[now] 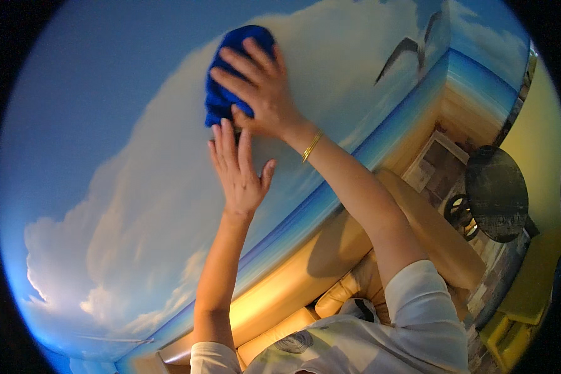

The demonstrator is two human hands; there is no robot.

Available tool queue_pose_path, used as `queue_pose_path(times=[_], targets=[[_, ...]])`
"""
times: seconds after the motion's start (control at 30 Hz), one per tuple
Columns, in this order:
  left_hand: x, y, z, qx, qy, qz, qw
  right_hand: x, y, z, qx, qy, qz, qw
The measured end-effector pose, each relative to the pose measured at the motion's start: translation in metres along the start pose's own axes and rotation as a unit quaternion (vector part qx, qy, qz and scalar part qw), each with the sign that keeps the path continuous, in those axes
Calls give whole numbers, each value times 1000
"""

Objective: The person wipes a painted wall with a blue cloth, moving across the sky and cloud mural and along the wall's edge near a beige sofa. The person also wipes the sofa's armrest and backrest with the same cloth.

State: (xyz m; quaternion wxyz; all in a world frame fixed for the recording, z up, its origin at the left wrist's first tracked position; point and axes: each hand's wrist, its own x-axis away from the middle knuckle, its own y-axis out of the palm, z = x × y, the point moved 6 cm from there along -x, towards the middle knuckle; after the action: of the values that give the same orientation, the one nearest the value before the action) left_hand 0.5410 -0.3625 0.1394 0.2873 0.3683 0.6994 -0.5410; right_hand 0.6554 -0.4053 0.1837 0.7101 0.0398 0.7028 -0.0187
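Observation:
A blue cloth [236, 51] lies against a wall mural [168, 140] of sky, clouds and sea. My right hand [266, 91] presses the cloth flat to the painted surface with its fingers spread, and gold bangles [312, 147] circle that wrist. Just below it, my left hand [239, 180] is stretched out flat with the thumb apart. Its fingertips reach the cloth's lower edge; whether they touch the cloth or only the wall I cannot tell. Nothing is held in the left hand.
A tan leather sofa [285, 276] runs along the wall's foot, right below me. To the right stand a round dark table [497, 194] and a yellow seat [526, 290]. A painted seagull [404, 51] appears near the wall's corner.

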Motion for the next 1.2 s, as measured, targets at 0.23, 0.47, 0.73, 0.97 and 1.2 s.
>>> queue_pose_path(times=[0.23, 0.47, 0.73, 0.97, 1.2], targets=[[1, 83, 30, -105, 26, -157, 982, 116, -41, 106, 50, 192, 91, 976], [-2, 94, 33, -193, 53, -126, 972, 255, -70, 159, 45, 429, 108, 896], [-6, 88, 36, -116, 31, -153, 981, 278, -62, 127, -16, 569, 160, 807], [-5, 43, 28, -45, 85, -83, 992, 85, -12, 11, 34, 206, 27, 978], [-25, -41, -22, -50, -101, 88, 990, -7, 25, -60, 22, 116, -35, 992]])
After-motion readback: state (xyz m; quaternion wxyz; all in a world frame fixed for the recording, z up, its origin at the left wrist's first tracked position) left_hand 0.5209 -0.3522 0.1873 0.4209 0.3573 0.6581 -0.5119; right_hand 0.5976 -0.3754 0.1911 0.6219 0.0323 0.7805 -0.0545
